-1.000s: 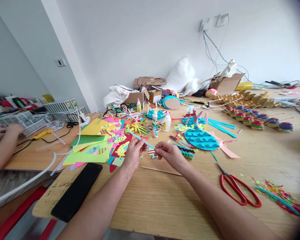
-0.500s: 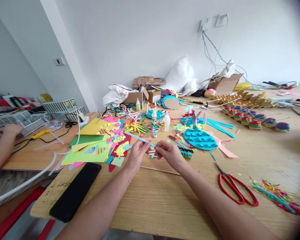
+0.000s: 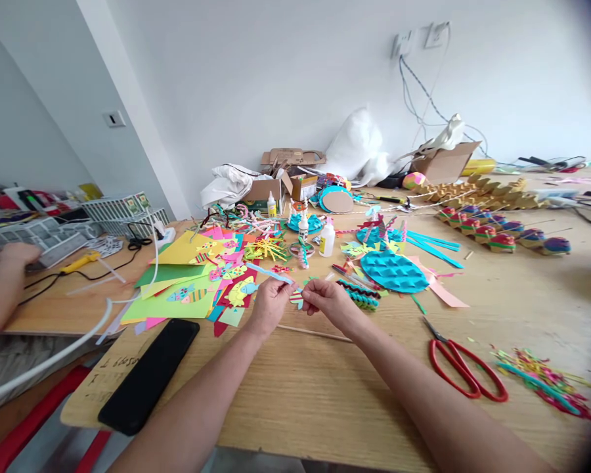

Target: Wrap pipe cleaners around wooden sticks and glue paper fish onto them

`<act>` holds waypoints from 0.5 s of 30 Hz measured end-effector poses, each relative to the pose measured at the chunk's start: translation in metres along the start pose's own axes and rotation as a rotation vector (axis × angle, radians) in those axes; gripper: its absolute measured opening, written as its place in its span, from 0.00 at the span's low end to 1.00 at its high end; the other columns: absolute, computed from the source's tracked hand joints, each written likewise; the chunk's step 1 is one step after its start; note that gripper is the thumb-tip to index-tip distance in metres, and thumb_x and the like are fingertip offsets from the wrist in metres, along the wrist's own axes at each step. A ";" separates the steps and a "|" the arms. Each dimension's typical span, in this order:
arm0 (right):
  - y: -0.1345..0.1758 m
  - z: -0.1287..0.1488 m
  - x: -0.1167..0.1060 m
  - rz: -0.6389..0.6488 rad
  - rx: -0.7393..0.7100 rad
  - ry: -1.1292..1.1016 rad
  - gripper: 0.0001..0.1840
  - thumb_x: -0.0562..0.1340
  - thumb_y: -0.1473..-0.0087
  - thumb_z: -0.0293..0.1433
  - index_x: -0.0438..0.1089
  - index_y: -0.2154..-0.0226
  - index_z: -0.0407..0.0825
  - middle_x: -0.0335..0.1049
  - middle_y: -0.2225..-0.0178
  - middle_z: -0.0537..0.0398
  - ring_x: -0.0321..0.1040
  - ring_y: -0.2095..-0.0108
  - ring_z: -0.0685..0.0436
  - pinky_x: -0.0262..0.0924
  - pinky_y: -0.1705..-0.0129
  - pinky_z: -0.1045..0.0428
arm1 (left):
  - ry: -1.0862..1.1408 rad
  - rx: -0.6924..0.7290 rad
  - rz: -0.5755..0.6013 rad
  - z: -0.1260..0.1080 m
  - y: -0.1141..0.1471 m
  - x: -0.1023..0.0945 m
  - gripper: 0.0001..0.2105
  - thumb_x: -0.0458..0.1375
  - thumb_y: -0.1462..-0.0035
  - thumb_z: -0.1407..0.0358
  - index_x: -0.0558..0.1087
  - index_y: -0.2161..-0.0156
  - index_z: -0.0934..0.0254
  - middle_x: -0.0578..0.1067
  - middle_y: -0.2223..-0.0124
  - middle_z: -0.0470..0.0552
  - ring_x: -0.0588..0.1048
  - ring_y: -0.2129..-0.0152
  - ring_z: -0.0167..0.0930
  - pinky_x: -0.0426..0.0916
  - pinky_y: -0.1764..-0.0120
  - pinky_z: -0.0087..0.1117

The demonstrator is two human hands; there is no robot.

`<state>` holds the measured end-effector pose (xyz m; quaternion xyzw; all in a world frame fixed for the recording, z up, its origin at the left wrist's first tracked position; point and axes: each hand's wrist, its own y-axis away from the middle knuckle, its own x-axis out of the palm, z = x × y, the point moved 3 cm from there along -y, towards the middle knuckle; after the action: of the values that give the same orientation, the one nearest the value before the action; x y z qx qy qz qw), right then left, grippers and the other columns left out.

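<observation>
light-blue strip (image 3: pixel 268 271): one, finger-pinched by left hand (image 3: pixel 272 303) and right hand (image 3: pixel 331 303); red-handled scissors (image 3: pixel 456 360): one pair

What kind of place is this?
It looks like a craft workspace, maybe a workshop or a classroom. There are bright paper sheets and red-handled scissors on the wooden table, and the left hand holds a light-blue strip.

Wooden table (image 3: pixel 295 387) beneath scissors (image 3: pixel 447 343), coloured paper (image 3: pixel 150 309)
</observation>
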<state>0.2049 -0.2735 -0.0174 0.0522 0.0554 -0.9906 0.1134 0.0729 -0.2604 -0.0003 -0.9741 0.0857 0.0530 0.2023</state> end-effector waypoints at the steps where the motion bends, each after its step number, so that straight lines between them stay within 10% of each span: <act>1: 0.000 0.001 0.000 -0.007 -0.015 0.019 0.10 0.58 0.57 0.37 0.61 0.79 0.47 0.65 0.83 0.60 0.62 0.82 0.54 0.58 0.78 0.56 | 0.059 -0.057 -0.029 0.003 0.000 0.000 0.09 0.57 0.54 0.63 0.68 0.80 0.65 0.67 0.80 0.44 0.64 0.80 0.25 0.58 0.75 0.25; 15: 0.012 0.020 -0.002 -0.201 -0.281 0.729 0.10 0.53 0.51 0.30 0.62 0.81 0.49 0.64 0.83 0.59 0.59 0.80 0.51 0.50 0.77 0.56 | 0.430 -0.288 -0.141 0.009 0.005 0.006 0.11 0.62 0.61 0.61 0.69 0.77 0.68 0.69 0.80 0.45 0.66 0.82 0.22 0.61 0.76 0.24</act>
<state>0.2081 -0.2871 0.0019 0.3783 0.2318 -0.8962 -0.0051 0.0771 -0.2625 -0.0111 -0.9853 0.0503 -0.1579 0.0419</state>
